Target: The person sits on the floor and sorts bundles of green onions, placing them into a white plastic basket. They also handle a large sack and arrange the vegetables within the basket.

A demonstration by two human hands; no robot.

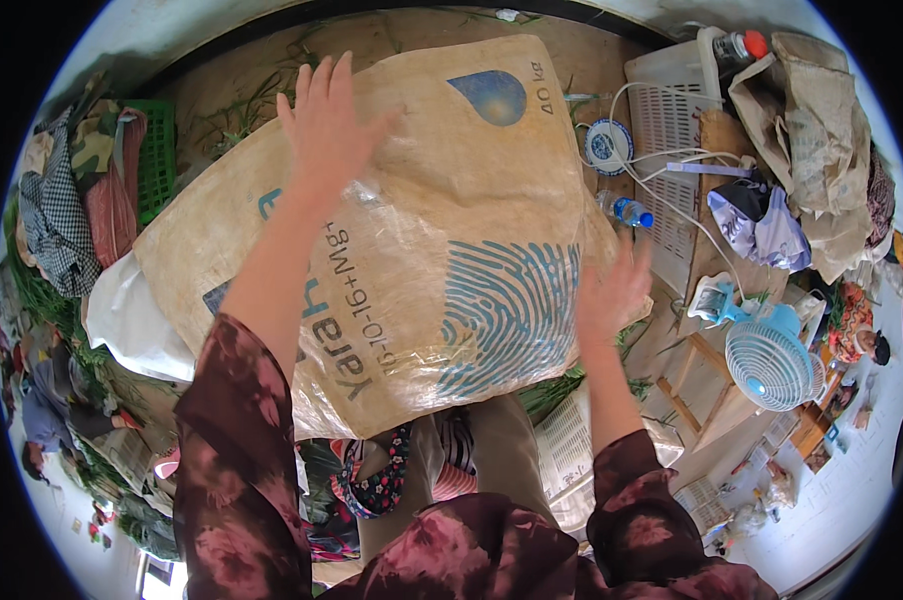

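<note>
A large tan woven plastic sack (421,217), printed with a drop and a fingerprint pattern, lies spread in front of me above my knees. My left hand (331,124) is on or just over its upper left part, palm down, fingers spread. At the sack's right edge is my right hand (615,289), blurred, its fingers apart; whether it touches the sack I cannot tell. Neither hand grips anything. A white bag or sheet (136,322) shows under the sack's left end. Green plant stalks (260,101) lie behind the sack, and more stick out below its right side.
To the right are a white plastic basket (665,142), a small blue-and-white dish (609,147), a water bottle (625,209), a white cable and a blue fan (770,356). A green crate (155,157) and cloths (61,210) stand left. Other people sit at far left and far right.
</note>
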